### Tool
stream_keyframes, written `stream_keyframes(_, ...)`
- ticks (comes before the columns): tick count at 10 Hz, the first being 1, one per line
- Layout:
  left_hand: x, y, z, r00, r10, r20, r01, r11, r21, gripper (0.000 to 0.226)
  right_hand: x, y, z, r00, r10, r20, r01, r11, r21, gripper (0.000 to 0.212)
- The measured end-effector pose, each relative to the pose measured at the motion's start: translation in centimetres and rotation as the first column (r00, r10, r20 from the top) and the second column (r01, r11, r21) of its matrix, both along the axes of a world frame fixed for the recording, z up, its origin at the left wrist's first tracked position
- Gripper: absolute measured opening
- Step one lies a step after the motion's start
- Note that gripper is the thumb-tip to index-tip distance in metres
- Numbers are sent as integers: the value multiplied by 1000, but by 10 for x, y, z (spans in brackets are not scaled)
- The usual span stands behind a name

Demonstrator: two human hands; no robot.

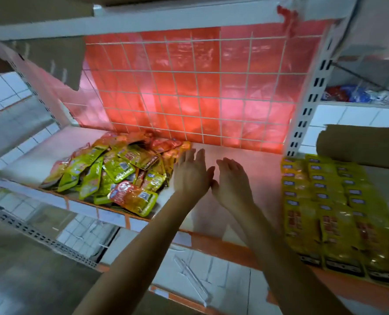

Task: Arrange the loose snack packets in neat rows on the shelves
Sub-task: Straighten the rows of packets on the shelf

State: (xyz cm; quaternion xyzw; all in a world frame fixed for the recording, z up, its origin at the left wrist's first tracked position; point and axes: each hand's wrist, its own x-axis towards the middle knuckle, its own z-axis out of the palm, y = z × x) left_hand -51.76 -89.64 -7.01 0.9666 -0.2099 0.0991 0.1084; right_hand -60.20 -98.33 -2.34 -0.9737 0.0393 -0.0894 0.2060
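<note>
Loose snack packets: one jumbled heap just left of the left grip. Green, yellow and orange are mixed and overlap every way. Too stacked to count, but well over a dozen show.

Left grip: released, fingers straight, palm down. Its outer edge is at the heap's right side, touching or just short, can't tell. My read is it's set to corral the heap.

Right grip: released too, flat, holding nothing, thumb side against the left grip.

Both hover low over bare shelf, likely the space for new rows.

Well apart to the right of the right grip: yellow packets, already shingled in three visible columns with labels aligned. A fourth column may be cut off at the frame edge.

Beyond them: one cardboard roll.

Heap sorting looks not yet begun.
</note>
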Motion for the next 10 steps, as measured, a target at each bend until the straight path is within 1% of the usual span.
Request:
stream_keyframes(1, 24, 24, -4, 999, 25, -41, -23, 999, 49, 58, 27, 25, -15, 996, -77, -39, 79, 995, 54, 43)
stream_keyframes(2, 53, 40, -9, 992, 51, -115, -41, 995, 88, 52, 57, 39, -34, 993, -87, -80, 91, 995, 44, 41)
stream_keyframes(3, 82, 49, -11, 983, 57, -172, -30, 988, 153, 46, 89, 48, -49, 991, -97, -92, 97, 995, 0, 40)
stream_keyframes(4, 105, 58, -16, 984, 51, -172, -37, 996, 82, 45, 116, 59, -56, 993, -69, -93, 68, 998, -12, 49)
stream_keyframes(5, 132, 63, -18, 989, 10, -145, 2, 997, 80, 44, 133, 64, -64, 995, -54, -86, 54, 999, -8, 54)
stream_keyframes(6, 148, 63, -25, 985, 22, -172, -3, 994, 106, 48, 143, 61, -75, 991, -30, -131, 26, 999, -28, 65)
stream_keyframes(7, 156, 62, -30, 956, 74, -284, -55, 996, 74, 48, 146, 58, -85, 989, -54, -141, 42, 995, -88, 57)
stream_keyframes(8, 158, 59, -31, 952, 96, -291, -69, 992, 101, 45, 150, 59, -93, 990, -111, -91, 101, 989, -108, 46)
stream_keyframes(9, 159, 61, -34, 986, 34, -163, -10, 989, 146, 38, 154, 60, -97, 987, -151, -56, 144, 982, -120, 44)
stream_keyframes(10, 156, 64, -37, 998, -58, -11, 59, 990, 130, 30, 154, 60, -97, 986, -166, -30, 161, 979, -124, 41)
